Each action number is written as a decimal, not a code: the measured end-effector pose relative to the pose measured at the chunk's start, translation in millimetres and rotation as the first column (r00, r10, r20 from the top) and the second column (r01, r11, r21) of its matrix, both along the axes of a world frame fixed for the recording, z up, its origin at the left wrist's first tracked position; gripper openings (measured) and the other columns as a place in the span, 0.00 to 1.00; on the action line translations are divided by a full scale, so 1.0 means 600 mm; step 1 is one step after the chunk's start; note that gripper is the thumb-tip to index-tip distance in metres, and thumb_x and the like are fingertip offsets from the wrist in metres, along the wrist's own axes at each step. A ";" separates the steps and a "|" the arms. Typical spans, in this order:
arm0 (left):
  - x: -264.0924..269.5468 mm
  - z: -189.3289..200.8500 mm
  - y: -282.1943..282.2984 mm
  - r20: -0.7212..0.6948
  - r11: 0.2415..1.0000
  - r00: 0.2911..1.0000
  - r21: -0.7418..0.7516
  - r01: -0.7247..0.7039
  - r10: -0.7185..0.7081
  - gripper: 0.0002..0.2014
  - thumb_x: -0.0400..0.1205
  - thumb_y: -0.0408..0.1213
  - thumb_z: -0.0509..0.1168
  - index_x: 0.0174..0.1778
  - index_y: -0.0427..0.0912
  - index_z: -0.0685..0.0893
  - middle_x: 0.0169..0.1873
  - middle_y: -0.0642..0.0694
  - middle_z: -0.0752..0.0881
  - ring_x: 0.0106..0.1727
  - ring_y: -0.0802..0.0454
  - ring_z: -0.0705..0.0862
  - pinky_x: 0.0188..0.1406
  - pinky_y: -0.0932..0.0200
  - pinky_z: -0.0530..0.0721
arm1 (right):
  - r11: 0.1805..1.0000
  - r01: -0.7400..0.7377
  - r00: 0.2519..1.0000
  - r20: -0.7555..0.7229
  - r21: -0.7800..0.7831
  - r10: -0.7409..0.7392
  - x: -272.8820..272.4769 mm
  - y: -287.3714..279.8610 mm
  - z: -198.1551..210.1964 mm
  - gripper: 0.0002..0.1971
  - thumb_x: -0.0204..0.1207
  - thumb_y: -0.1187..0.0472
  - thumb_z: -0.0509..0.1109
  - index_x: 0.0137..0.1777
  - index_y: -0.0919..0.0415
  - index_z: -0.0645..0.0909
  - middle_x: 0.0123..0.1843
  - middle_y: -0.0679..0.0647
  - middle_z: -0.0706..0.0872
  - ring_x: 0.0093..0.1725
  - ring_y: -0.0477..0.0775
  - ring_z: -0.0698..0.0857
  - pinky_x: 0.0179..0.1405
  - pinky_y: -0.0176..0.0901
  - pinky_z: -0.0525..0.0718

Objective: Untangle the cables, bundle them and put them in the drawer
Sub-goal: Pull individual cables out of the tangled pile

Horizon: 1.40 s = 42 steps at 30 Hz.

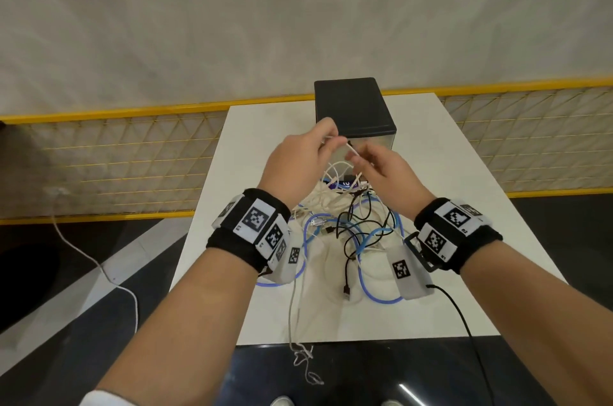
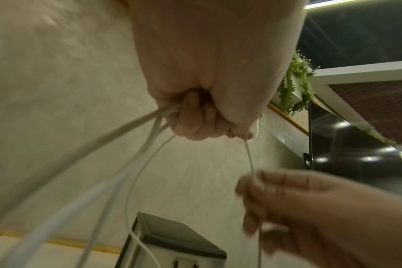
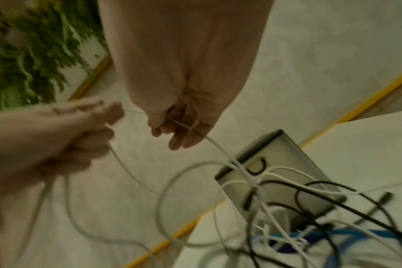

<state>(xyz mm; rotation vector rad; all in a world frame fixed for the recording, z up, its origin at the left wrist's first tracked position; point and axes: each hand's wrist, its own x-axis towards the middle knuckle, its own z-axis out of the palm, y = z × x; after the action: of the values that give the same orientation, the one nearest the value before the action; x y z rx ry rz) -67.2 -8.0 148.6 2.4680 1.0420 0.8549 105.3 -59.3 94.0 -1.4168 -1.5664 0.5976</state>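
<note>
White cable (image 1: 351,149) above table (image 1: 381,322): left hand (image 1: 295,163) fisted round its loops, right hand (image 1: 381,170) pinching one strand. Box (image 1: 355,107) behind, cable tangle (image 1: 361,233) beneath. Only the left wrist view shows the gripped loops.

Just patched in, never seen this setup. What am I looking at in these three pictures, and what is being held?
No machine here: a person works bare-handed. The wide picture comes from a head camera; the other two look along each wrist, from cameras at the black wristbands. The left hand grips loops of a white cable; the right hand pinches the same cable. A tangle of white, black and blue cables lies on the white table, before a black-topped box.
</note>
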 end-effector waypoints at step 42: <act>-0.048 0.032 -0.015 0.440 0.964 0.897 -0.249 0.090 0.030 0.04 0.86 0.42 0.65 0.47 0.55 0.82 0.43 0.63 0.85 0.35 0.69 0.79 0.39 0.74 0.74 | 0.863 -0.455 0.885 -0.006 -0.219 0.466 -0.062 -0.115 0.043 0.17 0.83 0.64 0.64 0.70 0.56 0.80 0.47 0.50 0.92 0.50 0.39 0.87 0.56 0.29 0.80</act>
<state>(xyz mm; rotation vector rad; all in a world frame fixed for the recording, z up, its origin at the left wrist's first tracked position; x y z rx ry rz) -96.0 -16.8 167.6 1.9367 0.8814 1.1187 67.8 -128.2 119.7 -1.2115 -1.9449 1.0527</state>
